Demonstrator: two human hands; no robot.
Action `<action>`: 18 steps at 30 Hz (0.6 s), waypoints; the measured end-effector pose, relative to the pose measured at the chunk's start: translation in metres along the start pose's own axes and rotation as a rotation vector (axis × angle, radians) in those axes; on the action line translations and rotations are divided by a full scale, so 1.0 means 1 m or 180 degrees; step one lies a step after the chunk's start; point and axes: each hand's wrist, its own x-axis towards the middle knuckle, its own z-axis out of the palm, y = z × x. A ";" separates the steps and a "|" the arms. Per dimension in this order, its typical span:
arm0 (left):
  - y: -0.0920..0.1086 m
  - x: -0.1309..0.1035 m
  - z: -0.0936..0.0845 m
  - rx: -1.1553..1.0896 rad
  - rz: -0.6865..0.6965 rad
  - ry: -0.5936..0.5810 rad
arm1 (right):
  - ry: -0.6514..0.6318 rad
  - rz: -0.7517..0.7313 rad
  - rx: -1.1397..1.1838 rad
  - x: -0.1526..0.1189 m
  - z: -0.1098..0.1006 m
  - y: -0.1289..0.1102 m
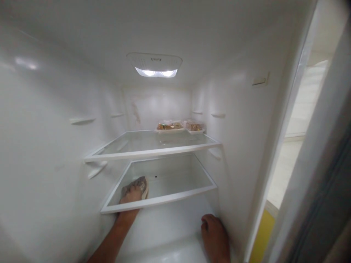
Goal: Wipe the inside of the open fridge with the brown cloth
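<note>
Inside a white refrigerator, my left hand reaches in beneath the lower glass shelf and shows through the glass. Its fingers press on a bunched grey-brown cloth with a pale edge, toward the left side. Part of the cloth is covered by the hand. My right hand is low on the right, near the right inner wall. Its fingers are curled in, and nothing shows in them; the palm is hidden.
The upper glass shelf carries two clear-wrapped food packs at its back right. Shelf supports jut from both side walls. A lit lamp is set in the ceiling. The door edge stands at the right.
</note>
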 end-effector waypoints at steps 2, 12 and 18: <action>0.006 0.006 -0.004 -0.0082 -0.0129 0.0051 | -0.0060 0.0014 -0.0032 0.000 0.000 0.001; 0.050 0.055 0.033 -0.0652 -0.1186 0.0538 | -0.0117 -0.0144 -0.0185 0.005 0.018 0.016; 0.088 0.057 0.048 -0.0588 -0.0936 0.0358 | -0.0248 -0.0239 -0.0195 0.006 0.028 0.026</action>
